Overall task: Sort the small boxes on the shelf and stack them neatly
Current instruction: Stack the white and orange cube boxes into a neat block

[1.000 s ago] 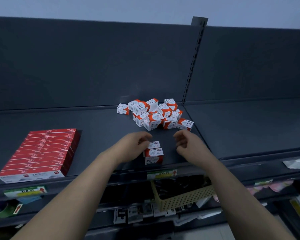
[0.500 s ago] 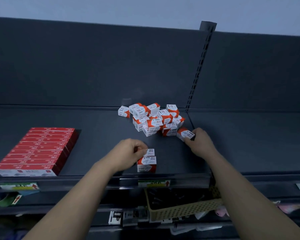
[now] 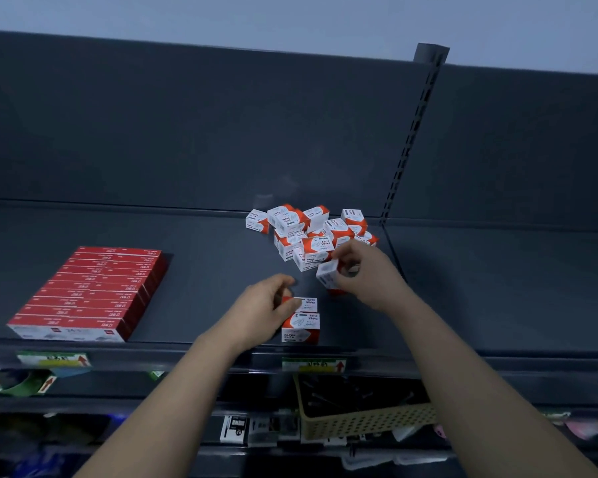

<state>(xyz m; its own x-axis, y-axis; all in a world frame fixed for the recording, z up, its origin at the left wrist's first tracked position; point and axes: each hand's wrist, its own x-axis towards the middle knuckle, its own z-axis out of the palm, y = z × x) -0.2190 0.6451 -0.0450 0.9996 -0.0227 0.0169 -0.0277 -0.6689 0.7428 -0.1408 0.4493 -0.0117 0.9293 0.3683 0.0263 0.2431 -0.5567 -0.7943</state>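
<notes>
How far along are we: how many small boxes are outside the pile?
3: front box and rear box at the shelf edge, the left hand pinching the rear; held box in the right hand beside the pile. Hands may hide more.

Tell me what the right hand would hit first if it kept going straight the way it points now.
The loose pile of small boxes, probably. The right hand points up-left and grips a box that leads; the pile's near edge sits just beyond it, though depth is unclear.
</notes>
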